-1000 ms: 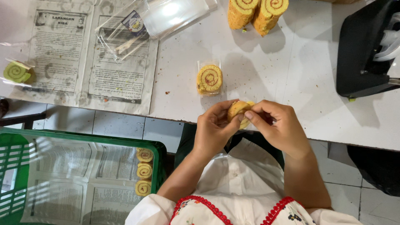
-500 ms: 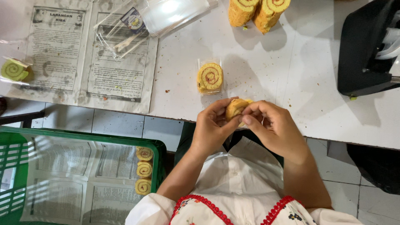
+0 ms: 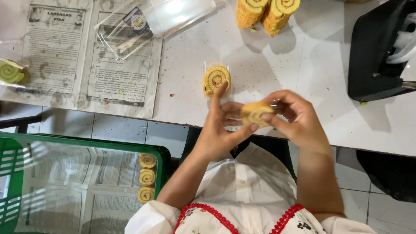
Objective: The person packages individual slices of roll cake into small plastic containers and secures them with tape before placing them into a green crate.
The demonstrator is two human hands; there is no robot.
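Both hands hold a yellow swirl roll-cake slice (image 3: 255, 112) in a clear plastic wrapper, over the near edge of the white table (image 3: 312, 65). My left hand (image 3: 222, 125) pinches it from the left with the index finger raised. My right hand (image 3: 294, 117) grips its right side. Just beyond the hands, a wrapped slice (image 3: 216, 79) lies flat on the table. Two uncut yellow cake rolls (image 3: 266, 12) stand at the far edge.
Newspaper sheets (image 3: 86, 60) cover the table's left, with a pile of clear wrappers (image 3: 160, 17) and a green swirl slice (image 3: 11, 72) on them. A black machine (image 3: 377, 56) sits at right. Below left, a paper-lined green crate (image 3: 82, 143) holds three wrapped slices (image 3: 147, 177).
The hands lifted slightly and spread apart. The slice now faces the camera with its wrapper stretched between them, and the left index finger has straightened.
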